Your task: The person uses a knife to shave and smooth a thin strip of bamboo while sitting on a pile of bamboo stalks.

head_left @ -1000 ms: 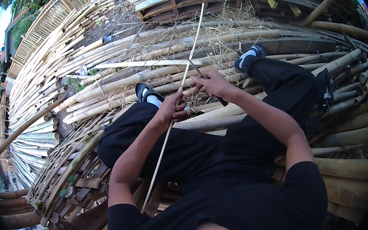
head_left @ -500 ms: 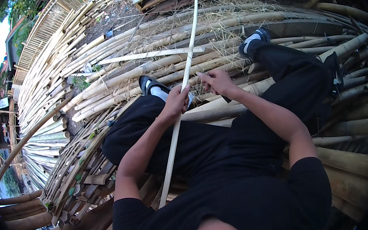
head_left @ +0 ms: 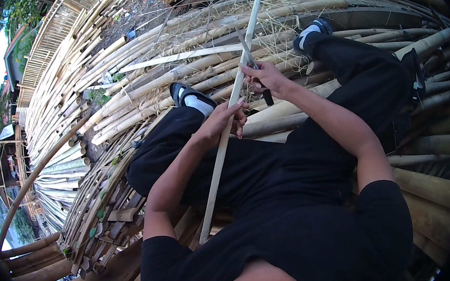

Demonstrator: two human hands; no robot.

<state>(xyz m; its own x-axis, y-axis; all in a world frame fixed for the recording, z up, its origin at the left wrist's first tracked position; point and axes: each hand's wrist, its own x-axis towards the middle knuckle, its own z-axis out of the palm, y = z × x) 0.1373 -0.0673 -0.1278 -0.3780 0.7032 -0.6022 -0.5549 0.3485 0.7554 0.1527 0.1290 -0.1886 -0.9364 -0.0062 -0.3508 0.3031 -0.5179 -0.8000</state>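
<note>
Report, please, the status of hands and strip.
Left hand at pale strip, grip unclear. Right hand holds knife, crossing strip in view. Left leg behind strip.

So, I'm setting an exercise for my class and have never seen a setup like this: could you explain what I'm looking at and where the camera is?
There is no machine here, just a person's two bare hands. The camera is worn on the person's head and looks down; its fisheye lens bends straight edges, so picture left is the person's left.

A long pale strip runs past the dark-clothed legs and through the left hand; how tightly it is gripped is hard to tell. The right hand holds a knife-like tool with a dark handle, its blade crossing the strip in this view.

Around the feet lie bamboo poles, with dry straw scattered beyond.
</note>
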